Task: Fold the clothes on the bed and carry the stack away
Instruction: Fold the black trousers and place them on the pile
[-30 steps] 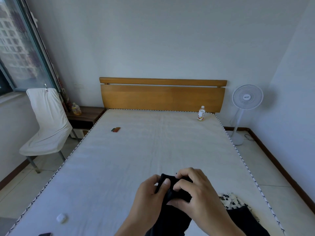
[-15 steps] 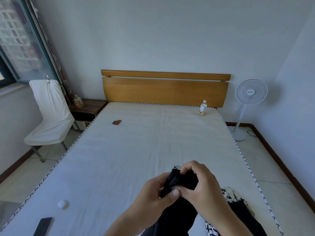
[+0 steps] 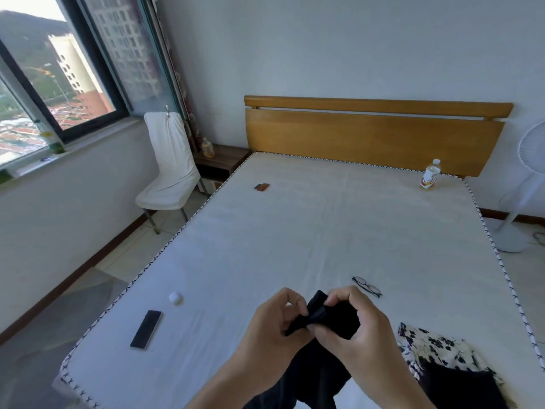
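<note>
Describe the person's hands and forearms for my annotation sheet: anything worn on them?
Both the left hand and the right hand are bare, with no gloves, rings, watch or bracelet visible. The forearms are bare too, with no sleeve showing down to the frame's bottom edge.

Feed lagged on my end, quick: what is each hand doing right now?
Left hand: closed, pinching the black garment.
Right hand: closed, gripping the same black garment's top edge.

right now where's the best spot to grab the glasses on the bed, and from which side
Pinch the glasses at the bridge between the two lenses, coming straight down from above. They lie flat on the mattress, apart from both hands and the black garment, so nothing blocks a top approach. The thin frame probably offers little else to hold.
</note>
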